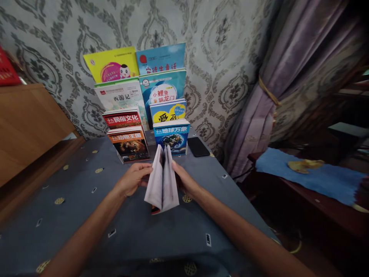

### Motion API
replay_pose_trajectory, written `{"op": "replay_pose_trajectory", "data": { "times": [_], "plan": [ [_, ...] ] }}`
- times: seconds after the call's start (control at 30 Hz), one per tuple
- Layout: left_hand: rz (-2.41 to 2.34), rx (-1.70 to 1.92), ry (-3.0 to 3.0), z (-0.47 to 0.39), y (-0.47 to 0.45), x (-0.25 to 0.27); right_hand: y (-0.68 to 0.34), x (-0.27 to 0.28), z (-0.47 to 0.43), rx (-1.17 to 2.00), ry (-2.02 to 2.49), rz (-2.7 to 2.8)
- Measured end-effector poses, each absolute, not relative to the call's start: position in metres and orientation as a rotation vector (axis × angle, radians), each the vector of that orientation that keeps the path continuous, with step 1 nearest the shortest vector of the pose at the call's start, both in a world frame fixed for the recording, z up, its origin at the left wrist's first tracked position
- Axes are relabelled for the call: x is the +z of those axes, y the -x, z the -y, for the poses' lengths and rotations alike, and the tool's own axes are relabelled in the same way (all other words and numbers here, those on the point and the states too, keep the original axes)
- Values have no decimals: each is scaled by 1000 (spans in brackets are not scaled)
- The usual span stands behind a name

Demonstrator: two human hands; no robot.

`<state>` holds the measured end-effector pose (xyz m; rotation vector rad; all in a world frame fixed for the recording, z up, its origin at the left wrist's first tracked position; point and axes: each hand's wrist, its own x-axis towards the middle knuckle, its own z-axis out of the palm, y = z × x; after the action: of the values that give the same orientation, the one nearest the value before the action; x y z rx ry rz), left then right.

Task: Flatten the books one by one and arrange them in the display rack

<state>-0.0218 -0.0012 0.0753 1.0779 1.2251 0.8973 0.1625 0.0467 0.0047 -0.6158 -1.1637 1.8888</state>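
An opened book (170,190) stands partly spread above the table, its white pages facing up toward me. My left hand (135,179) grips its left side, thumb on the pages and fingers behind. On the right side, my right hand (184,180) holds the other half, most of its fingers hidden behind the book. Just beyond it stands a blue book with a globe on its cover (172,140). To the left of that is an orange and black book with a lion on its cover (129,144).
Behind these, more books stand in two rows, including a yellow one (112,63) and a white one (121,94), against the patterned wall (221,57). A black phone (198,147) lies right of the rows. A wooden cabinet (31,123) borders the left; a tied curtain (259,100) hangs right.
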Motion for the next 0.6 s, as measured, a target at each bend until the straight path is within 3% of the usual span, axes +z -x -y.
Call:
{"op": "replay_pose_trajectory", "data": {
  "times": [0.23,0.37,0.47,0.6],
  "plan": [
    [-1328,948,-1339,2,23,55,-168,7,-51,1965,641,1101],
    [-1606,1230,-1505,-4,43,16,-167,-6,-57,1968,695,1117],
    [-1680,1406,-1310,1,56,0,-165,-6,-56,1928,687,1105],
    [-1347,1239,-850,20,43,13,-164,7,-49,1718,631,1165]
  ]
}}
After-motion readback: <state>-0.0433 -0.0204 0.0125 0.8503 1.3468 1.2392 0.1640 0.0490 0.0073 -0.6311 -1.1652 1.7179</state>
